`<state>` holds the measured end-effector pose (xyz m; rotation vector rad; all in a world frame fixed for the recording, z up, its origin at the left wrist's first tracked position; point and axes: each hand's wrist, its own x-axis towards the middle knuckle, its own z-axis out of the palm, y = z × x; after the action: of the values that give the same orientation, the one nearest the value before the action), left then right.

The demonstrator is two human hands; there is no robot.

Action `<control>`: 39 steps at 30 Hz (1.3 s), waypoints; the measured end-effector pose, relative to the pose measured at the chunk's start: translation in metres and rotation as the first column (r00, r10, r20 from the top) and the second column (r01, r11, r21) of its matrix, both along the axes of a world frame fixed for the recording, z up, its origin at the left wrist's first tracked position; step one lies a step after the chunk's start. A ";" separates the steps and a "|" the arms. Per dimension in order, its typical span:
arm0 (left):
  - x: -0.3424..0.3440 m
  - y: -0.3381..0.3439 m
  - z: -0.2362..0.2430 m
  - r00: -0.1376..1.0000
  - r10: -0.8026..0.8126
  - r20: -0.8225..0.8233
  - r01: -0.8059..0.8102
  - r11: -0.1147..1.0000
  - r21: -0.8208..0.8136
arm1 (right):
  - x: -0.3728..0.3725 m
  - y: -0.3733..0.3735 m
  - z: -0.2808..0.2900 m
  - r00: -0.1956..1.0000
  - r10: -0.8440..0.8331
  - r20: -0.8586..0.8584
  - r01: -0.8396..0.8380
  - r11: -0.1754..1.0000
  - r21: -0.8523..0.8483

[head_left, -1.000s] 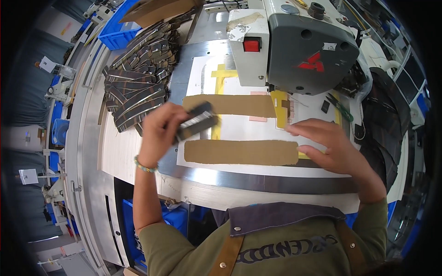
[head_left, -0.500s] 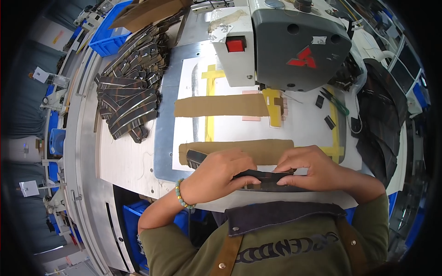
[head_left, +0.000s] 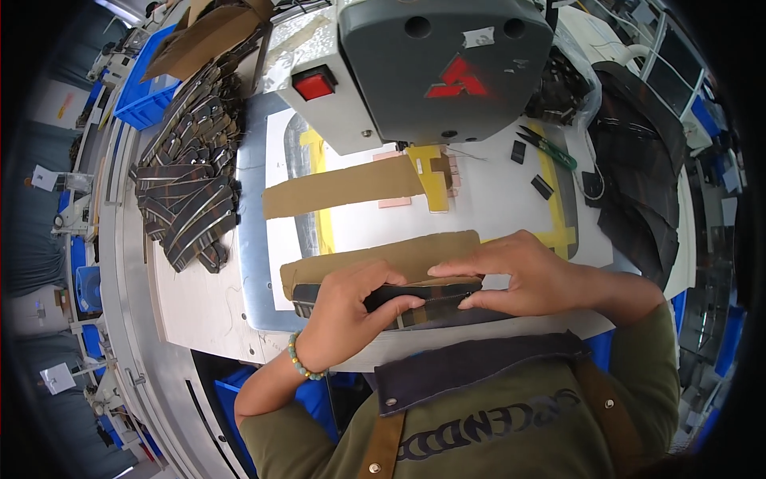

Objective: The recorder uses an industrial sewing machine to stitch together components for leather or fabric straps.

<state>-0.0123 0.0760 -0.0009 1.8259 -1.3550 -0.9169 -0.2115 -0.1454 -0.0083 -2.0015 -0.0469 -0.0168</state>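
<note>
Plaid fabric strip [head_left: 436, 297] runs left to right along the near edge of the lower brown strip [head_left: 383, 251], pinched by left hand [head_left: 349, 307] mid-length and right hand [head_left: 531, 279] at its right end.

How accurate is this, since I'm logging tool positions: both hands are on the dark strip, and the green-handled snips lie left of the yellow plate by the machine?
The side is wrong: the head view shows the green-handled snips to the right of the yellow plate. The left hand and right hand are indeed on the dark strip.
</note>
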 end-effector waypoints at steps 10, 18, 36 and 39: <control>-0.015 -0.014 0.006 0.920 -0.017 0.390 0.200 0.878 -0.434 | 0.019 -0.003 -0.002 0.991 0.082 -0.105 -0.065 0.985 0.161; -0.007 -0.015 -0.014 0.750 0.053 0.659 0.347 0.817 -0.460 | 0.016 -0.009 -0.004 0.988 0.040 -0.148 -0.014 0.984 0.177; 0.086 -0.050 -0.005 0.937 0.217 0.275 -0.196 0.975 -0.104 | 0.022 -0.089 -0.062 0.934 -0.110 0.341 0.279 0.821 -0.498; 0.121 -0.070 -0.025 0.954 0.279 0.107 -0.282 0.959 0.015 | 0.031 -0.098 -0.085 0.879 0.065 0.473 0.258 0.769 -0.585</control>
<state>0.1091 0.0058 -0.0255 2.0500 -1.1080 -0.7040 -0.1802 -0.2436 -0.0936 -2.6407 -0.2936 -0.6443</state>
